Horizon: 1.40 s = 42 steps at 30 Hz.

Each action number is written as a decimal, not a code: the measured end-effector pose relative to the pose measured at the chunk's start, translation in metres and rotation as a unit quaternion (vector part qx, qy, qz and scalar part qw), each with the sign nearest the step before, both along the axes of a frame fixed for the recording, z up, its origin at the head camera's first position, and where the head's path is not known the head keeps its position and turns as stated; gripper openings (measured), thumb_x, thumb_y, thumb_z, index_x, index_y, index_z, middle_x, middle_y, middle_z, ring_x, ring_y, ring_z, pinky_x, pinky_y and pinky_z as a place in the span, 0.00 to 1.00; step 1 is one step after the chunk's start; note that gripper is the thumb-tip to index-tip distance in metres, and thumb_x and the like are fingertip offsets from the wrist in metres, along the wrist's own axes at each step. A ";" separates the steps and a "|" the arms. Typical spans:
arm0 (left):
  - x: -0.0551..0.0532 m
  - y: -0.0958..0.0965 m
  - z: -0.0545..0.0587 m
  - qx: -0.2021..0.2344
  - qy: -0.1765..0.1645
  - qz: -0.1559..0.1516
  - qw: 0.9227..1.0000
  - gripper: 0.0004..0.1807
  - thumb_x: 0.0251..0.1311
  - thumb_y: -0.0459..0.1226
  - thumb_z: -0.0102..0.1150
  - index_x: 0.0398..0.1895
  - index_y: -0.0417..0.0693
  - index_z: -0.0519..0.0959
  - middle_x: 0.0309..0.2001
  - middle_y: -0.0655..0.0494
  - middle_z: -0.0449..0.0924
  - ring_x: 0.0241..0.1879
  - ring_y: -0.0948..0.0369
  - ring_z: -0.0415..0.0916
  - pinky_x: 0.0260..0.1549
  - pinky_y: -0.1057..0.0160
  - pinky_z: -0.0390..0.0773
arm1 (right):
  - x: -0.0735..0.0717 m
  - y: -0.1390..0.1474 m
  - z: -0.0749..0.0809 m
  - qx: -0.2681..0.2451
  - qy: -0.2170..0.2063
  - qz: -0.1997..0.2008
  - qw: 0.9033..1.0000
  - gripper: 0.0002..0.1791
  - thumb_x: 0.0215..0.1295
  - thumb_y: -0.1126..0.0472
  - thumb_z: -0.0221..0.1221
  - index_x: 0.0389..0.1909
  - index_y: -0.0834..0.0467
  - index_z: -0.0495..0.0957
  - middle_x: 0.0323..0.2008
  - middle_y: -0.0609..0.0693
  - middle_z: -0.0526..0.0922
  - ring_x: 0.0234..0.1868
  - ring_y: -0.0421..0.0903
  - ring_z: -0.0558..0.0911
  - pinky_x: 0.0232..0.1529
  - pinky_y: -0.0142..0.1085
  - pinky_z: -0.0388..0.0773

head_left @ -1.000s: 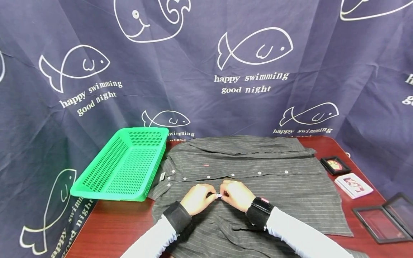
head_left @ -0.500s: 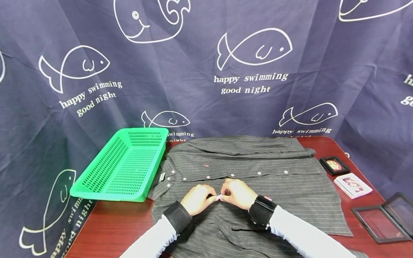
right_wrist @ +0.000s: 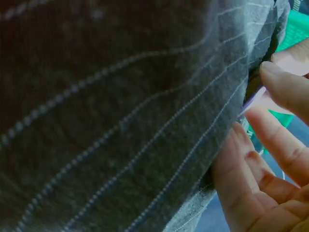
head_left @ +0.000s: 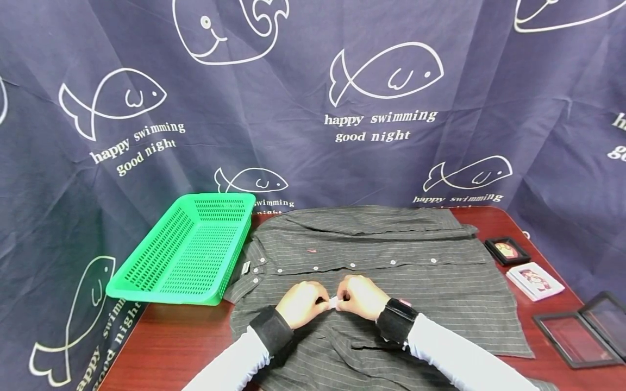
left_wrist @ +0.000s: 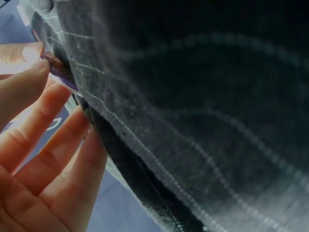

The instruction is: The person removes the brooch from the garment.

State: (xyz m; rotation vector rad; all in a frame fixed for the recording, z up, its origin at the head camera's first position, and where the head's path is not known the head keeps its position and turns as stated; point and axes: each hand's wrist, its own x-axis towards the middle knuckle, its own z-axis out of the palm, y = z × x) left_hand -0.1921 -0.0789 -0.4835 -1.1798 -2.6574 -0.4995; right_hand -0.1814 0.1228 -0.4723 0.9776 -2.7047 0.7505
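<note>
A dark grey pinstriped shirt (head_left: 440, 293) with white buttons lies spread over the table. Just above its middle, my left hand (head_left: 304, 304) and right hand (head_left: 361, 297) meet fingertip to fingertip. Between them, thumb and index finger of each pinch an end of a small pale piece (head_left: 333, 302). A purple edge of this piece (left_wrist: 66, 82) shows in the left wrist view, beside the left thumb (left_wrist: 29, 79); what it is I cannot tell. In the right wrist view the right hand's other fingers (right_wrist: 236, 169) spread below it, close to the striped cloth.
A green plastic basket (head_left: 230, 260) stands at the left of the red-brown table (head_left: 181, 336). To the right are a small black frame (head_left: 507, 251), a stack of white cards (head_left: 536, 281) and an open clear-windowed case (head_left: 577, 338). A fish-print curtain (head_left: 293, 136) hangs behind.
Both hands stay at the same spot, with the left shifted very slightly right. The fingertips have turned a little, and more of the pale piece shows between them.
</note>
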 end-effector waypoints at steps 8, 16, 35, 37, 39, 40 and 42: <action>0.001 0.002 -0.004 0.004 0.012 0.021 1.000 0.09 0.55 0.46 0.69 0.30 0.51 0.82 0.30 0.61 0.81 0.29 0.66 0.78 0.30 0.68 0.76 | 0.000 -0.002 -0.003 0.034 -0.012 -0.012 0.999 0.12 0.42 0.60 0.73 0.20 0.54 0.77 0.22 0.41 0.72 0.24 0.35 0.67 0.26 0.27 0.65; -0.002 0.005 -0.008 -0.012 0.016 0.021 1.000 0.15 0.57 0.48 0.67 0.39 0.46 0.82 0.41 0.54 0.83 0.40 0.61 0.82 0.42 0.64 0.80 | -0.001 -0.004 -0.009 0.037 -0.008 -0.016 0.999 0.12 0.40 0.60 0.73 0.20 0.54 0.77 0.23 0.42 0.71 0.24 0.35 0.67 0.26 0.27 0.64; 0.002 0.009 -0.006 -0.073 0.038 0.029 0.996 0.19 0.53 0.46 0.69 0.45 0.45 0.85 0.48 0.51 0.86 0.49 0.59 0.83 0.47 0.63 0.81 | -0.002 0.003 -0.005 0.038 0.026 0.034 0.998 0.04 0.51 0.63 0.68 0.27 0.56 0.82 0.26 0.44 0.76 0.25 0.33 0.69 0.27 0.27 0.68; 0.003 0.010 -0.007 -0.075 0.044 0.034 0.996 0.19 0.51 0.46 0.69 0.44 0.45 0.85 0.47 0.51 0.86 0.49 0.59 0.84 0.46 0.63 0.81 | -0.003 0.004 -0.003 0.040 0.034 0.039 0.998 0.03 0.53 0.63 0.67 0.29 0.56 0.83 0.27 0.43 0.76 0.26 0.33 0.69 0.29 0.28 0.69; 0.003 0.011 -0.006 -0.075 0.043 0.036 0.996 0.19 0.50 0.45 0.70 0.43 0.45 0.85 0.47 0.51 0.86 0.49 0.59 0.84 0.46 0.62 0.81 | -0.003 0.004 -0.002 0.042 0.045 0.049 0.997 0.02 0.54 0.63 0.66 0.30 0.55 0.84 0.28 0.43 0.77 0.27 0.33 0.70 0.30 0.28 0.70; 0.003 0.011 -0.006 -0.076 0.042 0.036 0.996 0.18 0.50 0.45 0.70 0.43 0.46 0.85 0.47 0.51 0.86 0.49 0.59 0.84 0.46 0.62 0.81 | -0.004 0.004 -0.002 0.042 0.053 0.055 0.996 0.02 0.55 0.64 0.66 0.30 0.55 0.84 0.28 0.43 0.77 0.27 0.34 0.71 0.30 0.28 0.71; 0.004 0.012 -0.006 -0.075 0.038 0.036 0.996 0.17 0.49 0.44 0.70 0.42 0.46 0.85 0.47 0.51 0.86 0.49 0.59 0.83 0.46 0.62 0.81 | -0.004 0.003 -0.003 0.044 0.076 0.068 0.994 0.02 0.55 0.64 0.67 0.30 0.55 0.84 0.29 0.43 0.78 0.28 0.34 0.72 0.31 0.28 0.72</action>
